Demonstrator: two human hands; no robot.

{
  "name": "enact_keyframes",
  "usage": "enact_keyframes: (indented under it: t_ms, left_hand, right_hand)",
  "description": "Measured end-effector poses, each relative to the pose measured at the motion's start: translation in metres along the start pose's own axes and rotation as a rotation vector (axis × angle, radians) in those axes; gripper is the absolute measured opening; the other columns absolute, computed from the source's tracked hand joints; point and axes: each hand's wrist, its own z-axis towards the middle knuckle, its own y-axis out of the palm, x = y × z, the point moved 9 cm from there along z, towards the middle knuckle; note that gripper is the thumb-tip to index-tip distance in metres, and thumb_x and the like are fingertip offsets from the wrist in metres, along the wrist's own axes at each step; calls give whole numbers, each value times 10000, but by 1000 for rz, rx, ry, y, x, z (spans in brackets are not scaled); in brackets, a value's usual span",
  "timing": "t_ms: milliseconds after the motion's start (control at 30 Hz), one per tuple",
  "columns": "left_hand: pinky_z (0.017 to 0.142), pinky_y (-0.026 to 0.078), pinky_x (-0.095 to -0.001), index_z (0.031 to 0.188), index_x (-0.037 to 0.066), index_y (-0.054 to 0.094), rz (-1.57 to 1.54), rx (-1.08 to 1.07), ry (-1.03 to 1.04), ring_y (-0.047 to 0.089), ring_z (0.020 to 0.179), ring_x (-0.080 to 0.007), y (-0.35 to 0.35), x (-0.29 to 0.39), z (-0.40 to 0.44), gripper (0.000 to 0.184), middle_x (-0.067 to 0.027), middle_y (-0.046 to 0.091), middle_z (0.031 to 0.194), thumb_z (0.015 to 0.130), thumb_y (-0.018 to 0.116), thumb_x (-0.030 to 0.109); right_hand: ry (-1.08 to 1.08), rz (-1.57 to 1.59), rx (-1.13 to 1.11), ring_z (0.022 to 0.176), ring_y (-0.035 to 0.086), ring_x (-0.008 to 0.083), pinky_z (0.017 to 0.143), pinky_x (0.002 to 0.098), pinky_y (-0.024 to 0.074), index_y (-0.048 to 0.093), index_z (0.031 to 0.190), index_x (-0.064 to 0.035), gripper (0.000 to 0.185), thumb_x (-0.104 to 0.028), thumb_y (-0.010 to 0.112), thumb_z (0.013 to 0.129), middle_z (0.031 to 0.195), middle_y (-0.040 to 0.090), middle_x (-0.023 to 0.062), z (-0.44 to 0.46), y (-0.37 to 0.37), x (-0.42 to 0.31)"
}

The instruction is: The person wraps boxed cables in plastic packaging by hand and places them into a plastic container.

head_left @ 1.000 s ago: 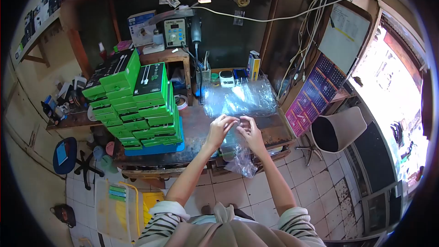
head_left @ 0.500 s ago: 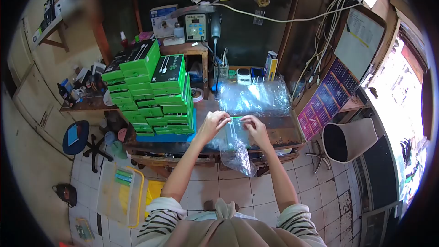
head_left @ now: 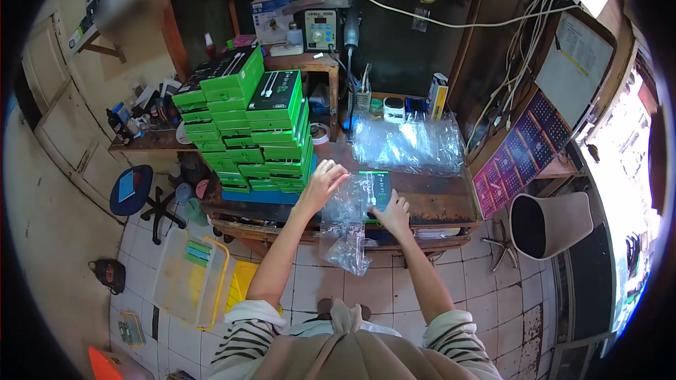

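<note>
Though worn, desk (head_left: 440,205) above tiles (head_left: 384,287)

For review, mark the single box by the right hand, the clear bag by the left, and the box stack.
Single box (head_left: 381,184): head view, its dark printed face.
Clear bag (head_left: 341,227): head view, its crinkled middle.
Box stack (head_left: 239,124): head view, its green front.

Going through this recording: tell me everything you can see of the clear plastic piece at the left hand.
The clear plastic piece looks like thin, soft film, see-through, creased and shiny with bright glints; no opening can be made out. Its top is at the fingertips of the left hand. It runs down past the front edge of the desk, its crumpled lower end hanging over the tiled floor. A dark, green-edged box lies just right of its upper part.
</note>
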Motion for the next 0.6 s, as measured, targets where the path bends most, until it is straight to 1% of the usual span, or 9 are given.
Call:
enact_keyframes:
  t_ms: [200,267,300,333,400,433,533,567,600]
  left_hand:
    - [635,392,-307,790,13,531,-16,42,-51,471,719,-221,-3,-14,-6,133,-80,458,741,826,568,135]
    - [660,396,-318,794,13,537,-14,72,-36,482,736,-230,-7,-15,-8,123,-83,478,753,819,571,129]
    - [660,396,-318,794,13,537,-15,71,-39,482,736,-230,-7,-15,-9,123,-83,478,753,819,571,129]
    - [673,396,-324,799,13,537,-17,61,-56,484,743,-235,-7,-16,-9,122,-84,484,756,817,572,128]
    - [685,397,-331,803,12,538,-19,57,-68,487,750,-240,-8,-17,-9,120,-85,490,758,815,572,127]
    - [696,397,-331,804,11,537,-19,59,-55,489,760,-242,-8,-16,-9,121,-86,494,762,817,571,127]
    - [706,395,-342,814,14,534,-22,62,-16,486,786,-255,-7,-14,-7,137,-92,495,776,825,562,148]
    - [705,394,-352,822,18,532,-24,62,-3,480,802,-265,-7,-13,-6,154,-97,491,786,831,555,170]
    - [705,394,-352,822,18,532,-28,62,3,480,802,-265,-6,-10,-5,154,-97,491,786,831,555,170]
  right_hand:
    - [33,-74,-38,1104,377,380,866,496,347,189,1367,-107,1029,-549,711,598,1159,404,227,-4,6,-21]
    - [94,-65,-70,1103,367,401,853,504,353,144,1374,-163,1046,-481,753,585,1189,361,232,-8,-2,-26]
    - [64,-28,-16,1065,403,438,810,509,396,121,1367,-203,1061,-353,802,568,1189,329,229,-7,-5,-30]
    - [64,-29,-17,1065,403,438,810,509,396,121,1367,-203,1061,-353,802,568,1189,329,229,-8,-5,-30]
    - [-27,175,-28,990,467,459,771,493,440,124,1359,-199,1073,-210,823,544,1159,329,224,-6,-10,-37]
    - [-96,238,33,922,514,456,745,469,467,143,1351,-190,1051,-85,803,540,1119,341,225,-7,-20,-40]
    - [-171,263,61,922,526,439,760,458,461,164,1349,-183,1008,-37,772,558,1120,331,238,0,-36,-36]
    - [-181,273,135,922,535,415,762,456,458,248,1313,-158,891,-14,739,583,1048,432,243,0,-48,-33]
    - [-179,271,140,922,535,415,762,456,458,248,1313,-158,891,-14,739,583,1048,432,243,2,-57,-31]
